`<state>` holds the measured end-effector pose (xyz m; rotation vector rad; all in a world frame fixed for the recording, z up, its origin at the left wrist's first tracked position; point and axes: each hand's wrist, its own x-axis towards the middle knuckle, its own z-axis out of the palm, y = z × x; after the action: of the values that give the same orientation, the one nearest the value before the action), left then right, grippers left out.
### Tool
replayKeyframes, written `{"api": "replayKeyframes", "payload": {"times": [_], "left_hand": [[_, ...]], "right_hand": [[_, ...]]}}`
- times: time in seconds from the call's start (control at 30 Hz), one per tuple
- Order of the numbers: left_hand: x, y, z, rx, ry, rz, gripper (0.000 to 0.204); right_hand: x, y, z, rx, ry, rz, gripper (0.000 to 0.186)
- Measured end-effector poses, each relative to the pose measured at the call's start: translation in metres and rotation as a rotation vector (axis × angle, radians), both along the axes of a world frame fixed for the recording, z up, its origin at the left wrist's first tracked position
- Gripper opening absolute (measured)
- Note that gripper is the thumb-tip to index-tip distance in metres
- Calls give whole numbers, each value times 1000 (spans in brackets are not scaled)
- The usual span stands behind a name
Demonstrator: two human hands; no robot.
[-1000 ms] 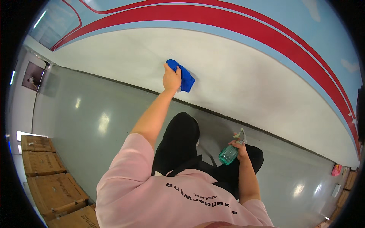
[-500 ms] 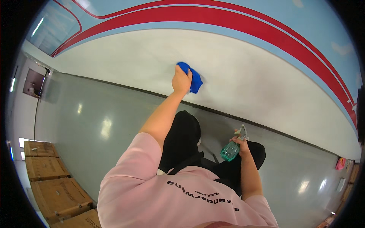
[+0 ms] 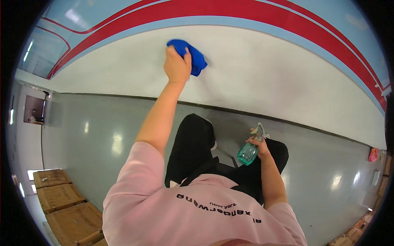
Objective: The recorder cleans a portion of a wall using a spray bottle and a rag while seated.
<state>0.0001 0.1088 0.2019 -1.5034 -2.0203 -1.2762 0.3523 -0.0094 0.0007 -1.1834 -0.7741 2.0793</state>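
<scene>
Cloth (image 3: 196, 59) under left grip (image 3: 177, 67)

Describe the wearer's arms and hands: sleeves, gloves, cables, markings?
Left hand and right hand are both ungloved. Forearms are bare below loose, short, pale pink sleeves, plain where visible; the matching top has dark lettering. No watch, band or cable shows on either arm. Nails and small skin marks can't be made out.

Brown boxes (image 3: 74, 221), shiny grey floor (image 3: 92, 160)
</scene>
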Motion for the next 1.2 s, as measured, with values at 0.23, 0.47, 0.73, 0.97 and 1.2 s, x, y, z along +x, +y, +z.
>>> {"api": "replayKeyframes", "payload": {"times": [0.23,0.47,0.73,0.97,1.2], "left_hand": [[-2,-25,-131,-576,-141,172,31],[-22,-24,-77,-381,-193,196,34],[-19,8,13,189,-41,95,46],[-12,-12,-110,-341,-164,266,36],[-57,-31,-136,-311,-394,199,43]], "right_hand": [[-1,-2,-3,38,22,8,61],[-3,-2,6,27,15,-21,59],[-1,1,18,50,-23,15,59],[-2,0,10,8,-1,12,63],[-5,-3,5,12,15,-14,60]]}}
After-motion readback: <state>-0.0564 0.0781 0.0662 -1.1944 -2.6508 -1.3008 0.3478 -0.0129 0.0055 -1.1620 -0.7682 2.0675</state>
